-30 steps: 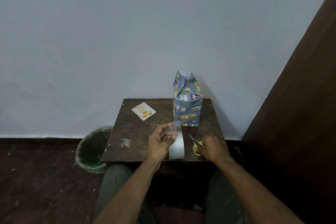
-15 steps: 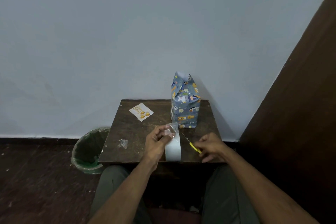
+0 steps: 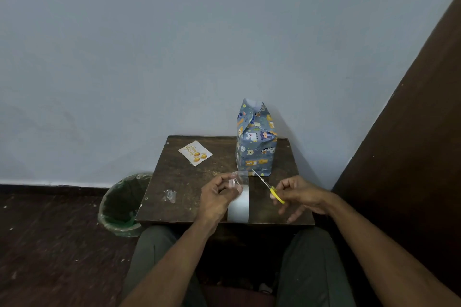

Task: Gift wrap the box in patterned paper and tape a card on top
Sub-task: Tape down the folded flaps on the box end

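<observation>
Both my forearms reach forward from 6 o'clock. My left hand point(image 3: 219, 197) is raised, fingers curled, thumb and forefinger pinching a clear strip at its 1 o'clock. My right hand point(image 3: 300, 194), at 3 o'clock of the left, curls loosely round a yellow handle.

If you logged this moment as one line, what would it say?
step: cutting tape | left hand: pinches tape strip off roll | right hand: holds yellow scissors | wrapped box: top untaped | card: on table
</observation>
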